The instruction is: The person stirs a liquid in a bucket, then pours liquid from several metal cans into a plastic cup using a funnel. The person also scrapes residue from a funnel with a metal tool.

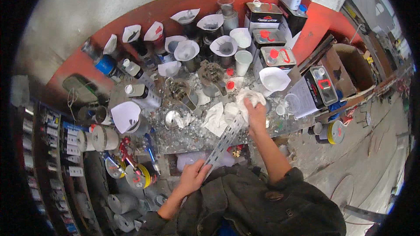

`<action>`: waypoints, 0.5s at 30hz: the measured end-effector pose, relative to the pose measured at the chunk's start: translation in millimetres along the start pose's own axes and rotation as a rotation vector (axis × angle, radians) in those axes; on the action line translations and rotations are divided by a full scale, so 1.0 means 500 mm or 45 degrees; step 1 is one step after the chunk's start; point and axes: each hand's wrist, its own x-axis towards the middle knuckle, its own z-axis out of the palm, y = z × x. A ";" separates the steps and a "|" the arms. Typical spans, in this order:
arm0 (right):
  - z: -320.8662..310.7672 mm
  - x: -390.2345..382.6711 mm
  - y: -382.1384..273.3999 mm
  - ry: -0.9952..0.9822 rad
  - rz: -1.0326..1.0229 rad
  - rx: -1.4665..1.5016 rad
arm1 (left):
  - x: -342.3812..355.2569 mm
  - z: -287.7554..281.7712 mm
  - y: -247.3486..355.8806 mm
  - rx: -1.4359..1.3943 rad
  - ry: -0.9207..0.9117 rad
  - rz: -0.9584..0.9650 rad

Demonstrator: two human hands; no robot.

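Observation:
A long, flat, pale strip with rows of dark rectangular marks or slots (pixel 225 140) slants away from my body over the bench's front edge. My left hand (pixel 194 175) is closed around its near end. At the far end, my right hand (pixel 257 116) grips a crumpled white rag (pixel 245 100), which covers the strip's tip. A second white crumpled piece of cloth or paper (pixel 215 120) lies just left of the rag. Beyond the rag stand a coated grey pot (pixel 211 81) and a small red cap (pixel 230 85).
Several cups with white paper funnels (pixel 187 51) crowd the back of the paint-spattered bench (pixel 175 137). Metal cans (pixel 276 57) stand at back right, with a larger can (pixel 313 89) at the right edge. Spray guns (pixel 127 153) hang at the front left, near shelves (pixel 59 157).

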 end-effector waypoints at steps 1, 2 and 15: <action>-0.008 0.000 0.013 0.036 -0.028 -0.071 | -0.010 -0.003 -0.007 -0.025 -0.049 -0.042; -0.014 0.000 0.041 0.026 -0.038 -0.057 | -0.020 -0.005 -0.013 -0.050 -0.099 -0.083; -0.107 -0.016 0.176 -0.121 -0.345 -1.034 | -0.121 -0.007 -0.089 -0.218 -0.089 -0.206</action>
